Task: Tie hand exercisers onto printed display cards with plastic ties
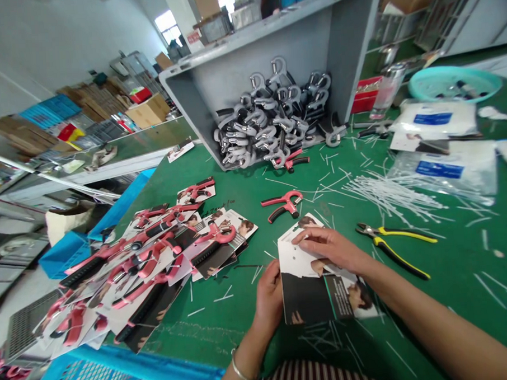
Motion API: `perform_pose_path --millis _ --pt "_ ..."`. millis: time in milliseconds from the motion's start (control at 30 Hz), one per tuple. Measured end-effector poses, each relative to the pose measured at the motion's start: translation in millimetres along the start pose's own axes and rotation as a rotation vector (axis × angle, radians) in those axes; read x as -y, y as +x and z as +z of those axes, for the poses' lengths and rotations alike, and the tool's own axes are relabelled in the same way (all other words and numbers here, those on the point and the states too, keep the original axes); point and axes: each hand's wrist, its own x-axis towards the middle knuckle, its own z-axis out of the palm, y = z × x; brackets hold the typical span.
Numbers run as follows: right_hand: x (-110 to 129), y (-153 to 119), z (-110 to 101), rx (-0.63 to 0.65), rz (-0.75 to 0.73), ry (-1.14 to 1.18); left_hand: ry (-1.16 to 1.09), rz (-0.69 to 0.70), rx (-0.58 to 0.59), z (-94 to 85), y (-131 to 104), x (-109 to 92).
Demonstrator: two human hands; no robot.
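My left hand (270, 293) grips the left edge of a printed backing card (306, 297), its fingers mostly hidden behind it. The card is tilted up above the green table and has small holes in its white upper part. Over that part, my right hand (329, 247) has thumb and fingertips pinched together near a hole; whatever lies between them is too small to make out. Just beyond the card lies a pink hand grip strengthener (285, 203). To the right rest diagonal cutters (396, 240) with yellow-and-black handles and a pile of white cable ties (388, 192).
A grey crate (348, 51) lies on its side, holding many grey hand grip strengtheners (271, 119). Pink strengtheners on cards (216, 242) are heaped at left. Plastic bags (446, 167) and a turquoise basin (454, 86) stand right. A blue basket (97, 379) is below the table edge.
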Motion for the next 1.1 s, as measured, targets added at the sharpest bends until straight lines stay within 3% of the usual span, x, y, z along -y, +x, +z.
perform_pose_path --millis 200,333,467,667,800,933,1100 --pt "-5 -4 8 0.139 -0.018 -0.071 -0.117 -0.097 -0.042 -3.0 0 10" --pt "-4 -6 11 0.117 -0.022 -0.077 -0.109 -0.067 0.015 -8.5 -3 8" --pt "-4 -5 13 0.081 -0.054 -0.075 -0.107 -0.054 -0.005 -12.6 -8 4" --pt "-7 -5 16 0.149 -0.111 -0.121 -0.252 -0.147 -0.047 -3.3 -8 0" --pt "-5 -8 18 0.181 -0.202 -0.219 -0.349 -0.138 -0.062 0.9 -7 -10" --pt "2 -11 23 0.160 -0.270 -0.338 -0.218 -0.134 -0.097 -3.1 -17 -26" --pt "5 -11 28 0.153 -0.328 -0.309 0.071 -0.085 -0.200 -9.3 -21 -41"
